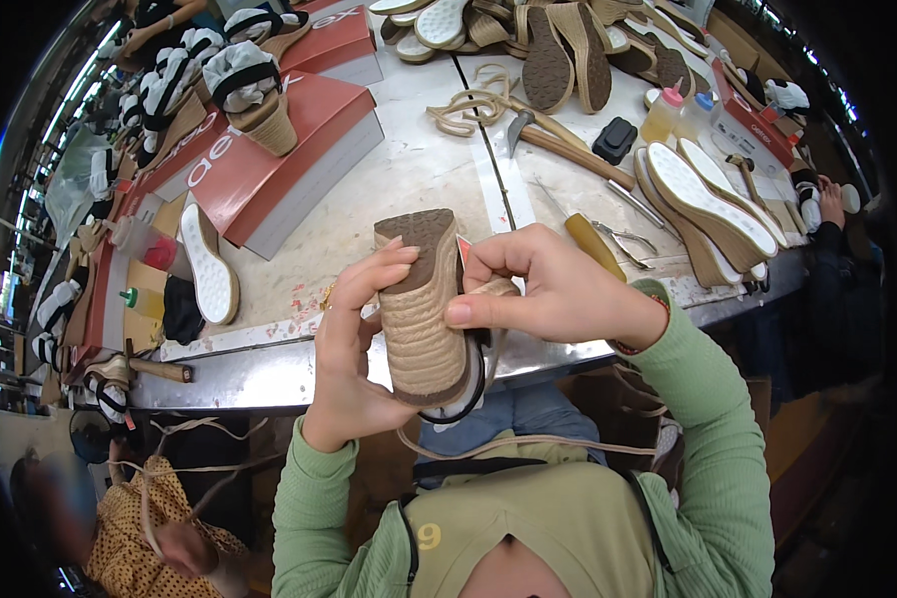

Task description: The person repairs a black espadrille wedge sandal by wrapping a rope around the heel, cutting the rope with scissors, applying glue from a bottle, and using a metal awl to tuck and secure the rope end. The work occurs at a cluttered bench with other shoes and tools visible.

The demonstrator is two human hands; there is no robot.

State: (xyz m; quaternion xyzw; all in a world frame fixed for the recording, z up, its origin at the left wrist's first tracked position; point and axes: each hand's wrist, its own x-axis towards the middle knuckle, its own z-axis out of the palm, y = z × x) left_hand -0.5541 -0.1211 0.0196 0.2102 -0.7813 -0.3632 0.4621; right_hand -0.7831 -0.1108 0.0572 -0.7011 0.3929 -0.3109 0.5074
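Note:
A wedge shoe (424, 344) is held up over the front edge of the table, its brown sole toward the far side and its rope-wrapped heel facing me. My left hand (349, 344) grips it from the left, fingers over the sole and palm under the heel end. On the other side, my right hand (553, 289) is closed in a pinch on a tan cord, its thumb tip pressing the wrapped wedge. The cord (538, 442) trails from there down across my lap to the right. Black and white parts of the shoe show behind the wedge, mostly hidden.
Red shoe boxes (294, 149) stand at left, a wedge shoe on one. Beyond my hands lie a hammer (568, 149), pliers (623, 239), an awl with a yellow handle (593, 244) and loose soles (708, 204). Bottles (663, 115) stand right. Other people work nearby.

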